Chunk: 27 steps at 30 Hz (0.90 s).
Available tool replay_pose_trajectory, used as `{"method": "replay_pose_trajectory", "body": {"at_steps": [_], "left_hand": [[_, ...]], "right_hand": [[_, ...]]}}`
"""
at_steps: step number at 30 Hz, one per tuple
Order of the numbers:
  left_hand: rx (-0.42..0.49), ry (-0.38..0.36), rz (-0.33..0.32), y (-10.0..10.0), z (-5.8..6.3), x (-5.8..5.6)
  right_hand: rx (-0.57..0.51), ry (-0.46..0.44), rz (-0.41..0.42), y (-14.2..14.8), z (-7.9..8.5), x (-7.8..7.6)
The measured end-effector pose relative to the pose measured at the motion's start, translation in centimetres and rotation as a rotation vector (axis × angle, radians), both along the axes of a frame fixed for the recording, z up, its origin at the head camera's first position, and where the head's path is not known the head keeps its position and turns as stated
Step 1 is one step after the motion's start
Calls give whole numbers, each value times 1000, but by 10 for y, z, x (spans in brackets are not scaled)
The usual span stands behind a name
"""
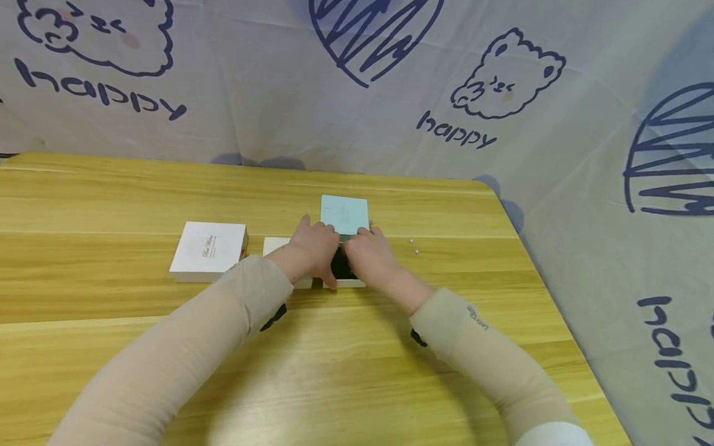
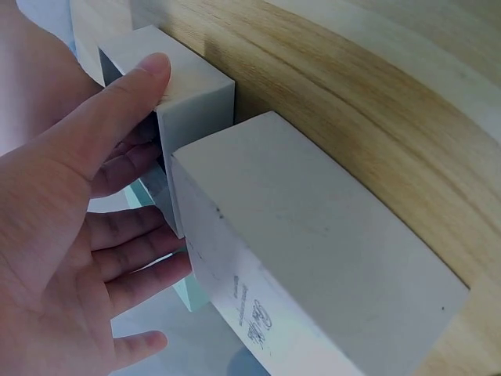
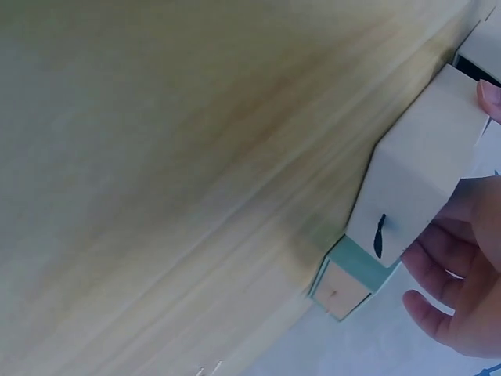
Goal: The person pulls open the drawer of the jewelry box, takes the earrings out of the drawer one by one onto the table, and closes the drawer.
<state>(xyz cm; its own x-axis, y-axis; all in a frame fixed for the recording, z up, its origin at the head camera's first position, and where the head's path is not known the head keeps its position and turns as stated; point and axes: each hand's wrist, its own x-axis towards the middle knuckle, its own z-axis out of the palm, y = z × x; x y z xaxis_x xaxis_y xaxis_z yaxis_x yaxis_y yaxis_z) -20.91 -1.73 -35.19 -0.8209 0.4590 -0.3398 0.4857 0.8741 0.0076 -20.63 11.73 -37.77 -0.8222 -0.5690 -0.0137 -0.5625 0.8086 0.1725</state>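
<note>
A small white box with a dark interior stands open on the table. My left hand grips its left side, with the thumb over the front wall and the other fingers reaching inside and behind. On the opposite side, my right hand holds the box near its far right corner; the thumb tip lies at the rim and the fingers curl at the back. A short black ribbon tab shows on the box's side. Most of the interior is hidden by the hands.
A white printed box stands close to the left of the open one. Farther left lies a larger white box. Behind the hands is a pale teal box. Two tiny shiny studs, one a stud, lie to the right.
</note>
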Motion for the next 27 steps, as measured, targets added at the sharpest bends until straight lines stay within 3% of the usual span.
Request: {"method": "replay_pose_trajectory", "body": {"at_steps": [9,21,27], "left_hand": [[0,1,4,0,0,1],[-7,9,2,1,4,3],[-12,6,2,1,2,2]], "right_hand": [[-13,-40,29,-1,3,-10],[-74,-362,38,4,23,-22],[-109,-436,33,9,27,-24]]}}
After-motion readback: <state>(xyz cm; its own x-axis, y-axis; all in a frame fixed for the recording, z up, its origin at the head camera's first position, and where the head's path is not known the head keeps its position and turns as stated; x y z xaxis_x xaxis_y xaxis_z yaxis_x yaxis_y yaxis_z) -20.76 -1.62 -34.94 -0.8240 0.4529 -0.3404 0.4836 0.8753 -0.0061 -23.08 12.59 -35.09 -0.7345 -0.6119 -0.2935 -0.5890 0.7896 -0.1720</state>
